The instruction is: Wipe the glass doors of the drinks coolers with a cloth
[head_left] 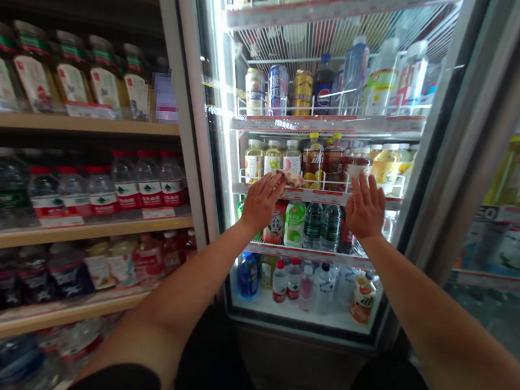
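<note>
Both my arms reach forward to the glass door [315, 163] of a lit drinks fridge. My left hand [261, 200] presses a small crumpled cloth [290, 177] against the glass with its fingers laid over it, at the height of the middle shelf. My right hand [365, 206] lies flat on the glass a little to the right, fingers stretched upward and slightly spread, holding nothing. Behind the glass stand rows of bottles [316, 160] and cans [277, 89] on wire shelves.
Wooden shelves [79, 230] on the left carry water bottles [124, 185] and jars. The fridge's metal door frame [463, 144] runs down on the right, with another glass door [506, 236] beyond it. The fridge's bottom shelf holds more bottles [298, 281].
</note>
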### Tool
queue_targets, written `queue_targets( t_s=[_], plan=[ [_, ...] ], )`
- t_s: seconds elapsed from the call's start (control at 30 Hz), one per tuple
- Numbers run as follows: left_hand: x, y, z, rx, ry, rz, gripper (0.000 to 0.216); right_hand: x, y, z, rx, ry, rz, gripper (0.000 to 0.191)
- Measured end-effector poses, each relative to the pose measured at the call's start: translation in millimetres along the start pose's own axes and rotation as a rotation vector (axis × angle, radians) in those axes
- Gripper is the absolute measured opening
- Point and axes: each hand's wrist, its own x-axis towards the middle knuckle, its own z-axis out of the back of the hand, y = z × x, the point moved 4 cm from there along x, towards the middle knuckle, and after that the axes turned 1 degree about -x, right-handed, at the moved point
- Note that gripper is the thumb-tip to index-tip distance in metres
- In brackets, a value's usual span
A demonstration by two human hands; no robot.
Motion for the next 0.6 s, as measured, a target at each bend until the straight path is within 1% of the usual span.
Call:
queue_targets(
  t_s=[0.13, 0.27, 0.47, 0.6],
  plan=[
    [-1.0, 0.5, -0.7, 0.006, 0.000, -0.025, 0.051, -1.7, -0.2, -0.6, -0.005, -0.011, 0.002, 0.060],
    [0.1, -0.4, 1.1, 0.022, -0.009, -0.023, 0.051, -3.5, -0.6, -1.2, -0.031, -0.026, 0.015, 0.058],
    [-0.5, -3.7, 1.3, 0.030, -0.009, -0.019, 0.049, -4.7, -1.2, -1.7, -0.009, -0.008, 0.005, 0.060],
    [-1.5, -1.9, 1.6, 0.032, -0.007, -0.033, 0.050, -4.9, 0.0, -0.4, -0.017, -0.031, 0.013, 0.058]
  ],
)
